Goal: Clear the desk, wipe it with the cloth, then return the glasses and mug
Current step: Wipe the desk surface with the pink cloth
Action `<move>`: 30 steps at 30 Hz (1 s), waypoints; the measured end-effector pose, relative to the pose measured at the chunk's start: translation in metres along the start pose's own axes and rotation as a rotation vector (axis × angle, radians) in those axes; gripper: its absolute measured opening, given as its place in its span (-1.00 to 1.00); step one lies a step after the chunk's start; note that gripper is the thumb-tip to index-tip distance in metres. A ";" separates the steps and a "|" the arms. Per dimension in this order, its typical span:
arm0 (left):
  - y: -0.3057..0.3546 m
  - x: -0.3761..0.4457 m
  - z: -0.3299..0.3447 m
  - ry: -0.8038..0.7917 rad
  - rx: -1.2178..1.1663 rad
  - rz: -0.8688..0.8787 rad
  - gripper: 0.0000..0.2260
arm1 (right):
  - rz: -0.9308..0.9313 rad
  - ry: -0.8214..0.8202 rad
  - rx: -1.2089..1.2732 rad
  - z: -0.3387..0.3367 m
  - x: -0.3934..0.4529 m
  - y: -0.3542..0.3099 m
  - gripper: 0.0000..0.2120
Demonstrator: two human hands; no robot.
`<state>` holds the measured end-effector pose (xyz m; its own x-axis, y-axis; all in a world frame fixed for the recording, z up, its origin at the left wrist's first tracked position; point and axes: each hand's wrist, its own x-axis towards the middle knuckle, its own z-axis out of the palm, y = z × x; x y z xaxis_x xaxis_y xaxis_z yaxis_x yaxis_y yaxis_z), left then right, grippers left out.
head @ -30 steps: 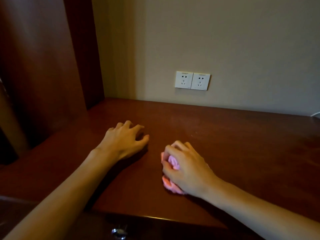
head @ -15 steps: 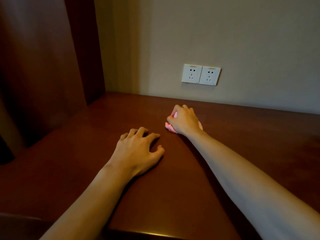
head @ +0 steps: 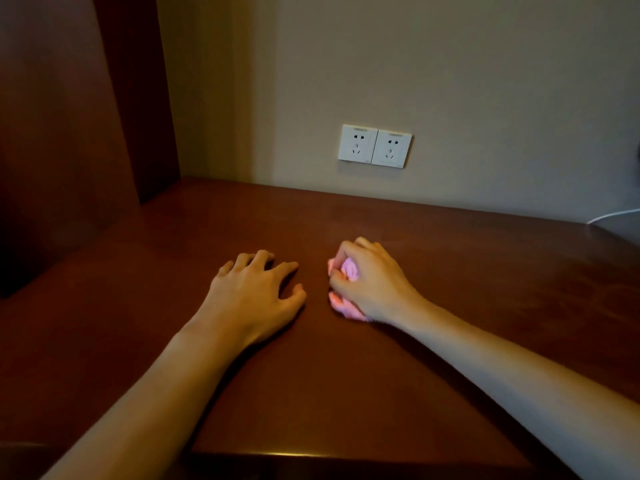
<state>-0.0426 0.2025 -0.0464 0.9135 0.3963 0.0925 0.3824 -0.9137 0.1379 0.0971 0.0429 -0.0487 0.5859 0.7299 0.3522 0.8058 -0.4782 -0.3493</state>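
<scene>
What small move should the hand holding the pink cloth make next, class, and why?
Probably slide the right hand sideways to the right, keeping the pink cloth pressed flat. The cloth sits bunched in that hand at mid-desk, the broad stretch of desk to its right lies unobstructed, and the left hand rests on the top as a brace.

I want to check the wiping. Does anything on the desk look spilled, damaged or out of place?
Nothing stands out. The right hand grips the pink cloth on the desk; the left hand rests beside it.
</scene>
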 end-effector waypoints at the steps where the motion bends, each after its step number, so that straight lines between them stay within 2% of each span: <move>1: 0.000 0.000 0.000 0.002 0.001 0.001 -0.45 | 0.033 0.025 -0.021 0.007 0.020 0.007 -0.88; 4: -0.001 -0.001 -0.001 -0.005 -0.006 0.001 -0.45 | 0.148 0.071 -0.062 0.025 0.073 0.022 -0.88; 7: -0.001 0.000 -0.002 -0.015 -0.003 -0.003 -0.45 | 0.191 0.064 -0.074 0.031 0.085 0.021 -0.84; 10: 0.000 0.000 -0.002 -0.021 0.004 0.000 -0.45 | 0.103 0.020 -0.045 0.015 0.041 0.007 -0.92; 15: -0.001 0.000 0.000 -0.030 0.016 0.009 -0.43 | -0.070 -0.066 0.077 -0.017 -0.053 -0.008 -0.94; 17: -0.002 0.001 0.000 -0.034 0.008 0.009 -0.43 | -0.065 -0.036 0.049 -0.016 -0.037 -0.001 -0.92; 22: 0.000 -0.005 -0.002 -0.047 -0.016 -0.002 -0.45 | 0.168 0.110 -0.062 0.015 0.062 0.033 -0.89; 25: -0.001 -0.004 -0.002 -0.034 -0.020 -0.002 -0.45 | 0.224 0.118 -0.115 0.024 0.077 0.034 -0.84; 30: -0.003 -0.002 0.000 -0.048 -0.001 0.014 -0.45 | 0.046 0.011 -0.034 -0.005 -0.001 0.012 -0.93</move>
<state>-0.0458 0.2042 -0.0472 0.9245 0.3783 0.0473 0.3690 -0.9191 0.1380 0.1067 0.0339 -0.0491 0.6234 0.7013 0.3457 0.7801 -0.5278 -0.3360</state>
